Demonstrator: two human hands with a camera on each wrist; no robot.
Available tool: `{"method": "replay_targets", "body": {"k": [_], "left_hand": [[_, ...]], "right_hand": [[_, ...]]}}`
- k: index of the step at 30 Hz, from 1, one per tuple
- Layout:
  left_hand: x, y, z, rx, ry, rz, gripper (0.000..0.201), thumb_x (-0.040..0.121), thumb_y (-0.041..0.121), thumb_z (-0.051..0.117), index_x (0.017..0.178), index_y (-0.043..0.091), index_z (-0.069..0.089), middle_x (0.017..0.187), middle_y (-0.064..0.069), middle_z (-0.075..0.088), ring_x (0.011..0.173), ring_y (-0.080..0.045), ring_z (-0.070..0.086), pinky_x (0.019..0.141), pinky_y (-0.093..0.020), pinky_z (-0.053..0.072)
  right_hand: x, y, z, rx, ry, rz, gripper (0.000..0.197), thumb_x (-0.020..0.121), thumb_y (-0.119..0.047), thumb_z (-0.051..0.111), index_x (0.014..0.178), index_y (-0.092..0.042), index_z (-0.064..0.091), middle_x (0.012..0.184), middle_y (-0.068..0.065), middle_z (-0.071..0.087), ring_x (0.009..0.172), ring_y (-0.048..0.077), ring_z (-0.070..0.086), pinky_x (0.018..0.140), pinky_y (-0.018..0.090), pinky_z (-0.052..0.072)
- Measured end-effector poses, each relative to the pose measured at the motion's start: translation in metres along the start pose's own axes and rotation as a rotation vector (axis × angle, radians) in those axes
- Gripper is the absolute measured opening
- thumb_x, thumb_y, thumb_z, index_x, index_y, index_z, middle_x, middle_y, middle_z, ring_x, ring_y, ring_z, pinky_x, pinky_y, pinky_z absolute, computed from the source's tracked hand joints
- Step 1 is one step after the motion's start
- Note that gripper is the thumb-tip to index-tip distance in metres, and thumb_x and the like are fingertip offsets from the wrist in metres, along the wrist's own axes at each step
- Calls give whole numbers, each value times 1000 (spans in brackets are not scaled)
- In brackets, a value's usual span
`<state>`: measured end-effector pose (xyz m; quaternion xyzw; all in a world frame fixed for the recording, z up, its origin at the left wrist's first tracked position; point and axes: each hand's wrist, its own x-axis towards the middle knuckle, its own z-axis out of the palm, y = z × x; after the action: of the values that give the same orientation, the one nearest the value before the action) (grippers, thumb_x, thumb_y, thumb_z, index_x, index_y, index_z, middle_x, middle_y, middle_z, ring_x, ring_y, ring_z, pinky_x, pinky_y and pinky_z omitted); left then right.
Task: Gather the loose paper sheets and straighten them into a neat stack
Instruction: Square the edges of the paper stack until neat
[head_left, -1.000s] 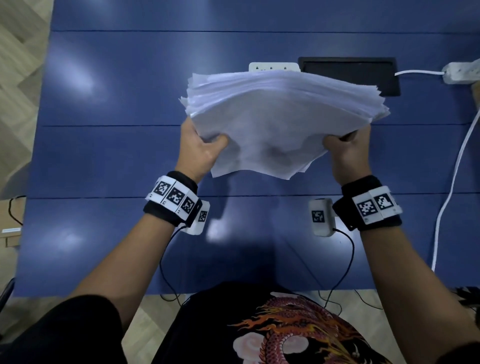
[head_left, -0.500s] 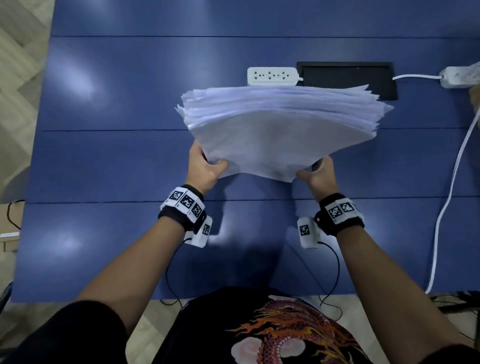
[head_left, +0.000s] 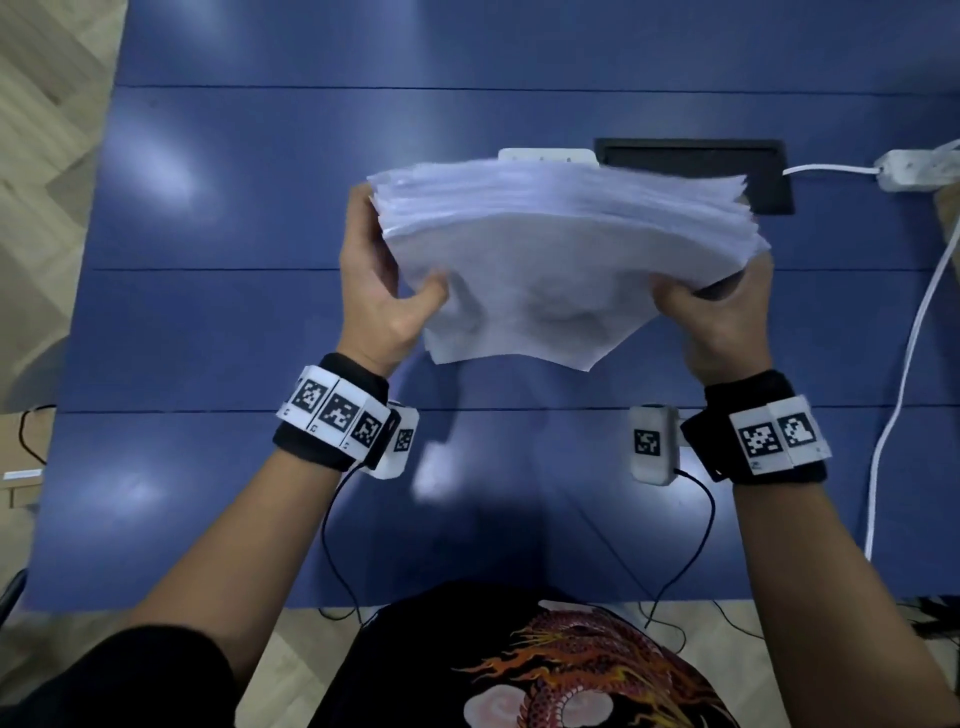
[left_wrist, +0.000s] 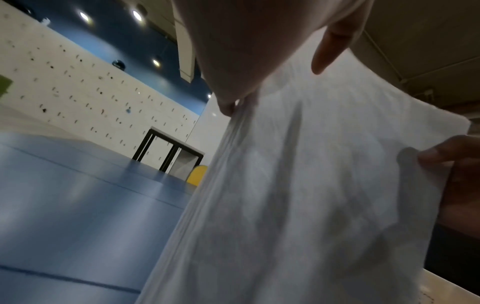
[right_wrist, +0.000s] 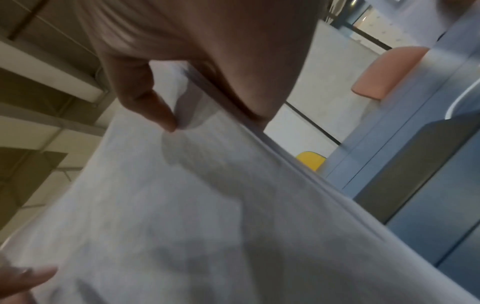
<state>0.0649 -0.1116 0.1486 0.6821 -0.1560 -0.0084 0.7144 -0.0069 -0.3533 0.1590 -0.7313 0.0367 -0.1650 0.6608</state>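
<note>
Left hand (head_left: 387, 291) & right hand (head_left: 719, 317) each grip a side of the paper stack (head_left: 561, 249), held above the blue tabletop (head_left: 208, 332). Vs half a sec ago it's lifted again, so prob. mid-tapping; far edges still ragged.

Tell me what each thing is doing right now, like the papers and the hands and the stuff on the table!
Paper stack: held up off the table, bent, edges uneven.
Left hand: gripping the stack's left side, thumb on top.
Right hand: gripping the stack's right side.
Table: blue, under the stack.
Power strip: lying flat, mostly hidden behind the stack.
White cable: lying along the table's right side.
</note>
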Motion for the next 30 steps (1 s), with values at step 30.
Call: {"method": "replay_targets", "body": {"k": [30], "left_hand": [[13,-11,-4,152,-59,-72,40,68,-10,61,108,-8,58,100,-13,60,88,-2,62,80,-19,51]], "right_hand": [[7,-99,10,-547,-48,-156,66,72,9,58,131,-15,41,110,15,58,99,23,61,86,27,46]]}}
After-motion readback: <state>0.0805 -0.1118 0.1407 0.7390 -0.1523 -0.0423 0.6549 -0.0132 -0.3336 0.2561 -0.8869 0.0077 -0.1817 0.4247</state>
